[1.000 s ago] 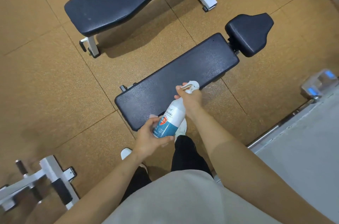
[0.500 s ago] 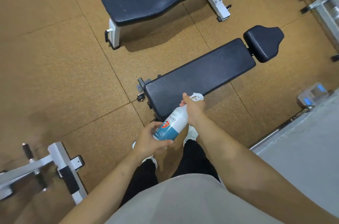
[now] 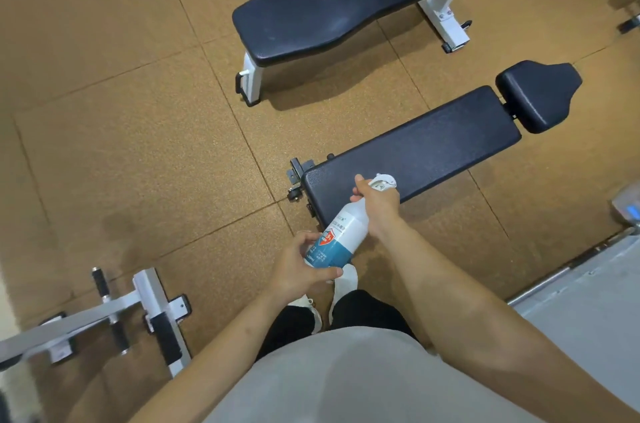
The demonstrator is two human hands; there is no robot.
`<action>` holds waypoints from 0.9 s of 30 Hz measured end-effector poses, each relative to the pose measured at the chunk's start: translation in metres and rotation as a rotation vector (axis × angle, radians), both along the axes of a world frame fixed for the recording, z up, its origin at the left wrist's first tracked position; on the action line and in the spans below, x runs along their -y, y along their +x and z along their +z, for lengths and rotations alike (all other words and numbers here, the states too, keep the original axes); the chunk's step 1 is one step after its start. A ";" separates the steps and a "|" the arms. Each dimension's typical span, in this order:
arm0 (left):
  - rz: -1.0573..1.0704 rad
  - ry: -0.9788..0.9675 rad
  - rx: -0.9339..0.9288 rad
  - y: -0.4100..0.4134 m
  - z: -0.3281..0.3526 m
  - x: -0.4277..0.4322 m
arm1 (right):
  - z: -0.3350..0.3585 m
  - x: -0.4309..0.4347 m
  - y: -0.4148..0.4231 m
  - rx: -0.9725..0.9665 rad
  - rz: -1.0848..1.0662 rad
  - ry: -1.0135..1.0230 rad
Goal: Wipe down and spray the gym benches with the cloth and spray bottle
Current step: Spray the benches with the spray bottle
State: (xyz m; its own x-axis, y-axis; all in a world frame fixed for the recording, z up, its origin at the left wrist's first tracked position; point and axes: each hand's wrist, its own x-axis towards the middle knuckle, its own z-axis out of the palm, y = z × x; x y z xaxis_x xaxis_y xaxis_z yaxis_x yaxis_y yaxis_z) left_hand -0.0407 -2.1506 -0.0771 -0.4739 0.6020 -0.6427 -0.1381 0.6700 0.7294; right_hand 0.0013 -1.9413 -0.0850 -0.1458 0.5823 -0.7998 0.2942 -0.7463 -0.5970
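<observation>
Both hands on the bottle (image 3: 341, 235). Left hand (image 3: 298, 270) is cupped round the base, fingers and thumb curled on the blue end. Right hand (image 3: 375, 204) is wrapped round the neck under the spray head (image 3: 382, 180); can't tell if a finger is actually on the trigger. The bottle is tilted, head pointing away from me, over the end of the near bench (image 3: 433, 152), which starts just beyond my right hand and runs off to the right as far as its seat pad (image 3: 540, 95). The far bench (image 3: 346, 3) sits well past both hands. Cloth not in view. My read: about to spray the near bench, nothing wiped yet. To do it well: use the left hand as support only, confirm the nozzle faces the pad and not the floor, and use short pulls. Work from this end towards the seat pad with a light, even coat, and stay off the bracket (image 3: 298, 176) just left of my right hand. I'll need the cloth before it dries.
</observation>
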 end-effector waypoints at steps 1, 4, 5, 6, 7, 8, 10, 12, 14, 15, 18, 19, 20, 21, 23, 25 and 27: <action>-0.008 -0.007 0.000 -0.004 0.001 -0.004 | 0.000 -0.005 -0.002 -0.017 -0.002 -0.012; -0.041 -0.021 -0.010 -0.011 -0.001 -0.019 | -0.004 -0.019 0.002 -0.011 -0.035 -0.045; -0.065 -0.025 -0.015 -0.012 -0.004 -0.024 | -0.008 -0.023 0.004 0.011 -0.050 -0.047; -0.091 -0.021 -0.024 -0.012 -0.007 -0.028 | -0.011 -0.026 0.007 0.040 -0.068 -0.048; -0.116 -0.022 -0.038 -0.013 -0.012 -0.030 | -0.015 -0.028 0.009 0.074 -0.081 -0.046; -0.142 -0.024 -0.045 -0.015 -0.017 -0.031 | -0.016 -0.028 0.010 0.103 -0.093 -0.041; -0.180 -0.036 0.005 -0.022 -0.024 -0.031 | -0.018 -0.026 0.011 0.124 -0.122 -0.040; -0.232 -0.043 0.065 -0.039 -0.029 -0.030 | -0.021 -0.020 0.009 0.108 -0.172 -0.046; -0.286 -0.030 0.100 -0.063 -0.030 -0.028 | -0.020 -0.011 -0.002 0.089 -0.219 -0.038; -0.310 -0.015 0.120 -0.078 -0.031 -0.027 | -0.021 -0.006 -0.010 0.092 -0.253 -0.025; -0.429 0.003 0.157 -0.124 -0.032 -0.015 | -0.019 0.018 -0.040 0.208 -0.389 -0.001; -0.448 0.000 0.187 -0.138 -0.032 -0.009 | -0.017 0.027 -0.051 0.242 -0.416 -0.017; -0.461 0.002 0.215 -0.152 -0.032 -0.002 | -0.014 0.037 -0.062 0.262 -0.429 -0.031; -0.471 0.005 0.240 -0.166 -0.033 0.004 | -0.012 0.046 -0.073 0.271 -0.433 -0.039; -0.497 0.006 0.270 -0.191 -0.033 0.014 | -0.008 0.063 -0.092 0.263 -0.445 -0.029; -0.528 -0.002 0.278 -0.211 -0.030 0.020 | -0.003 0.075 -0.106 0.249 -0.490 -0.008; -0.559 0.010 0.286 -0.226 -0.028 0.024 | 0.002 0.081 -0.117 0.285 -0.539 0.000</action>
State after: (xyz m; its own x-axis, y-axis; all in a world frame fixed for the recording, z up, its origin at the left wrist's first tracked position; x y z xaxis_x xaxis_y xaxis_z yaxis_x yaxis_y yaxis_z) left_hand -0.2662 -2.1750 -0.1055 0.1040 0.7161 -0.6902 0.0408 0.6903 0.7223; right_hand -0.1156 -2.0221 -0.0831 0.3895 0.5148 -0.7637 0.0229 -0.8344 -0.5508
